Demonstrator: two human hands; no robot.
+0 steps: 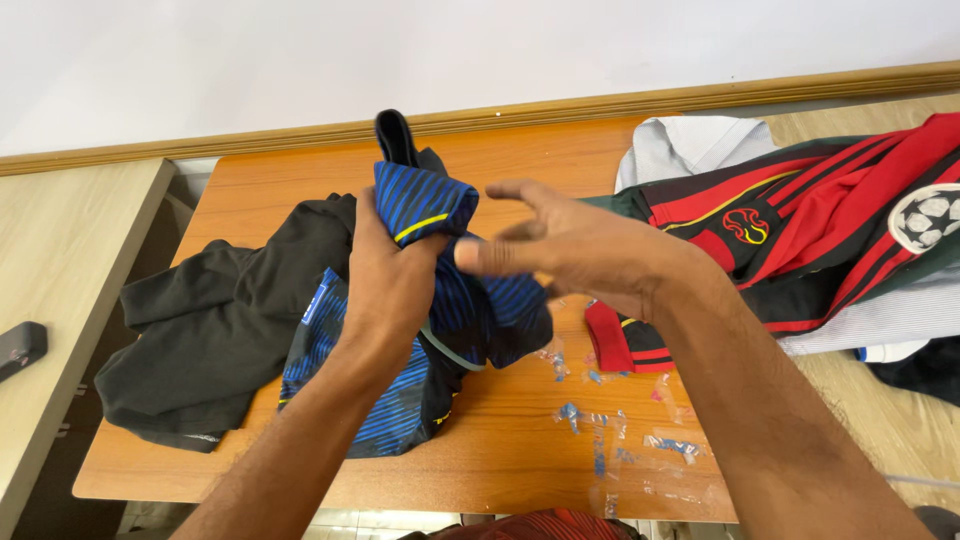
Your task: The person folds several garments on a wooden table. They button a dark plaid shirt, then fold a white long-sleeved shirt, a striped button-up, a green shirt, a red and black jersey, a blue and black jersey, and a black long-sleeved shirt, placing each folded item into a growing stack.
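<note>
Left hand (392, 268) grips the blue striped shirt (430, 300) bunched upright; right hand (570, 250) hovers open

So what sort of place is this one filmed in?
Probably a room in a home, set up for sorting clothes. An orange wooden table stands against a plain white wall, a pile of shirts lies on it, and the left hand grips a blue striped jersey.

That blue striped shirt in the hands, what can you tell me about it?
The blue striped shirt is thin, slightly shiny cloth, blue with fine dark diagonal lines, a yellow trim line and a dark collar. It is bunched and lifted at the top, where the left hand grips it; its lower part drapes onto the orange table.
</note>
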